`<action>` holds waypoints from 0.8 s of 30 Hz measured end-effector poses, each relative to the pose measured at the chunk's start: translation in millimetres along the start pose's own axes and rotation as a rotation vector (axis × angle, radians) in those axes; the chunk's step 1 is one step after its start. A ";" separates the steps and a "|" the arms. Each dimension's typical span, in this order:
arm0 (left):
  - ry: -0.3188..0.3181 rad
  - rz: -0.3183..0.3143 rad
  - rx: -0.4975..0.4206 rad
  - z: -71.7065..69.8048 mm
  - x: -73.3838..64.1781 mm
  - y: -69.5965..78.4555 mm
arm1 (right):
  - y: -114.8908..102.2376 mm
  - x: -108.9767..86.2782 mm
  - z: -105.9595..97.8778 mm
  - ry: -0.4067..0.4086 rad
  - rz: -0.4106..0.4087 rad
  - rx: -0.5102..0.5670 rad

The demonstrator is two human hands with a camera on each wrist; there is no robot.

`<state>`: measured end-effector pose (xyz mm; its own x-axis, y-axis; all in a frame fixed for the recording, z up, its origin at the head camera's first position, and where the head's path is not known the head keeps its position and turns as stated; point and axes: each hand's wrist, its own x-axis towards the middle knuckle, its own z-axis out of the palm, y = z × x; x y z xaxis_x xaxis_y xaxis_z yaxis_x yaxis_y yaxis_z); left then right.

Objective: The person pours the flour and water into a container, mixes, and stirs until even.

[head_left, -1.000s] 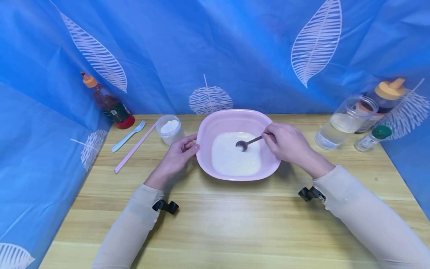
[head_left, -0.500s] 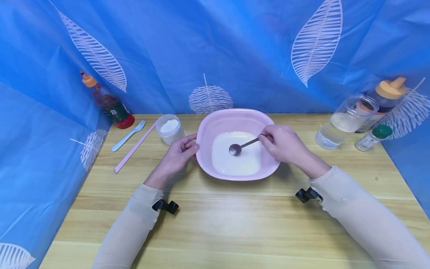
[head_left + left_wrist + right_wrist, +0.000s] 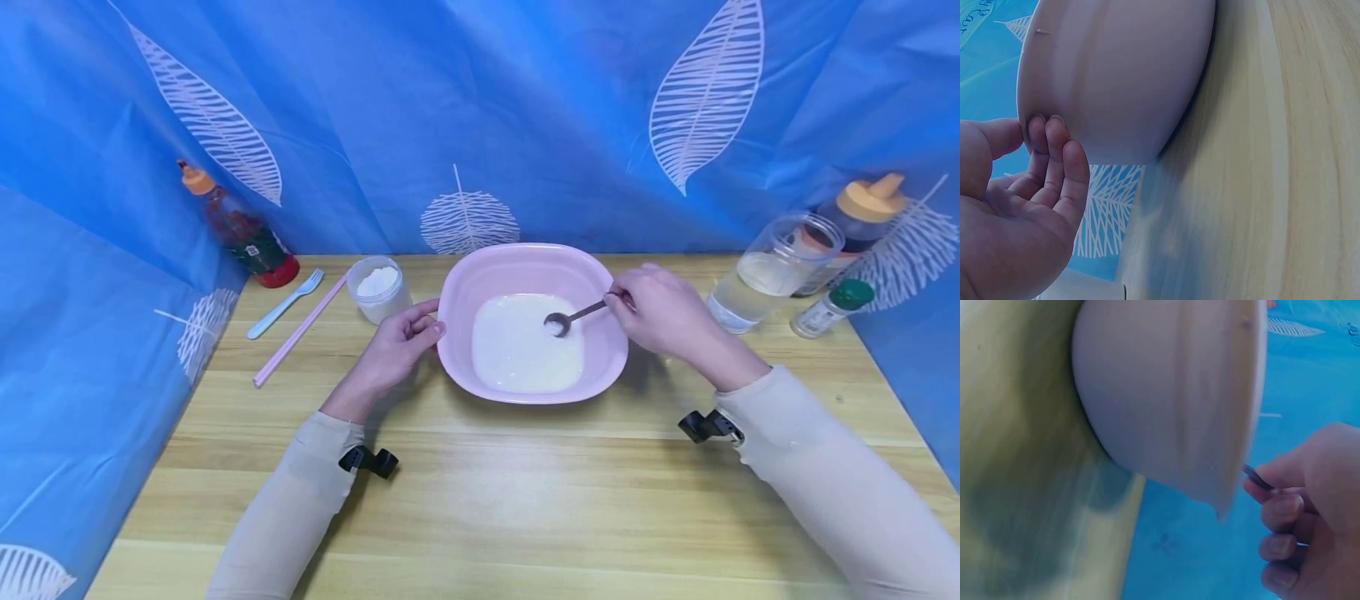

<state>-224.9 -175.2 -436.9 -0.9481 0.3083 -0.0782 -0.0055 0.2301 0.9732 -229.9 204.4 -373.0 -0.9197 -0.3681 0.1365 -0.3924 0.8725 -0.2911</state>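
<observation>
A pink basin (image 3: 529, 257) with milky white liquid (image 3: 517, 350) in its bottom stands mid-table. At its left side my left hand (image 3: 397, 350) pinches the rim, thumb over the edge and fingertips against the outer wall, as the left wrist view shows. My right hand (image 3: 667, 321) pinches the handle of a small dark brown spoon (image 3: 557, 325) over the basin's right rim. The spoon's bowl sits in the white liquid, right of centre. In the right wrist view the basin wall (image 3: 1154, 394) hides all but the handle's end (image 3: 1257, 477).
Left of the basin are a jar of white powder (image 3: 378, 292), pink chopsticks (image 3: 300, 329), a light blue fork (image 3: 287, 304) and a red sauce bottle (image 3: 251, 229). At the right stand a clear cup of liquid (image 3: 765, 279), a dark bottle (image 3: 862, 221) and a green-capped shaker (image 3: 832, 308).
The right hand moves the spoon through the liquid, first leftward, then back to the right past its earlier spot. The left hand and the basin stay in place.
</observation>
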 end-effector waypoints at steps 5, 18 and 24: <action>0.003 -0.003 0.008 0.2 0.2 0.9 | -2.5 -4.2 -0.2 -0.032 -0.080 0.054; 0.003 0.000 0.004 1.2 0.1 -0.5 | -42.7 26.0 38.8 0.020 -0.179 0.120; 0.002 -0.001 0.007 0.3 0.1 0.2 | -45.8 40.1 39.9 0.043 -0.131 0.074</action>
<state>-224.9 -174.9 -436.8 -0.9486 0.3065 -0.0788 -0.0042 0.2366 0.9716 -249.3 136.8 -392.0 -0.8600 -0.4616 0.2175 -0.5100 0.7915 -0.3367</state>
